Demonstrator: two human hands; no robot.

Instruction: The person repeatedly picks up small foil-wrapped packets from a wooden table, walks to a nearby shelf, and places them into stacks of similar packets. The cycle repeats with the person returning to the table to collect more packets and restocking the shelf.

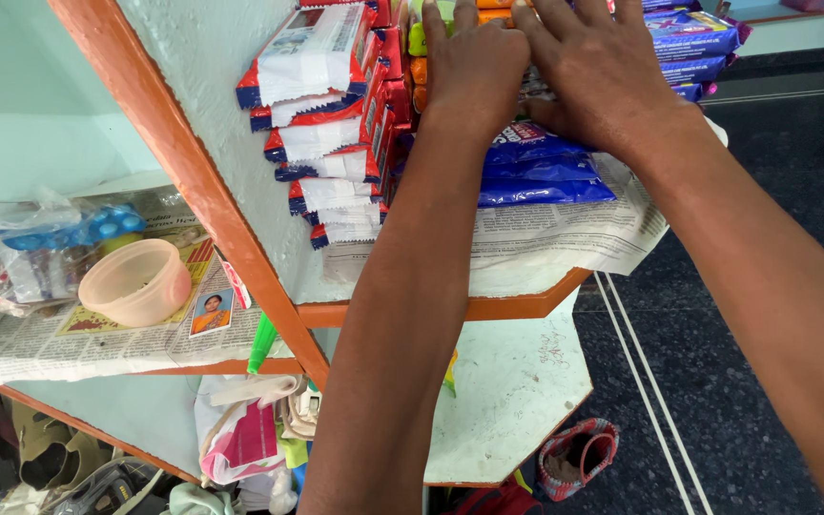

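Far left, lower shelf: a clear bag of blue-capped items (59, 238) and a peach plastic bowl (135, 282), both on newspaper (78, 339).

Centre, upper shelf (526, 310): a stack of red-and-white packets (321, 124), long axes running left to right, just left of the hands.

Left hand (474, 67): fingers flat and spread, palm down on the orange packets (419, 72), pressing rather than gripping.

Right hand (598, 72): likewise flat and open, just beside the left, resting on the blue packets (541, 167). That stack lies directly beneath and nearer than both palms, long axes left to right; the right hand is nearer its middle.

Far right: more blue packets (693, 43).

Below: a striped bag (579, 458) on the dark floor (774, 286).
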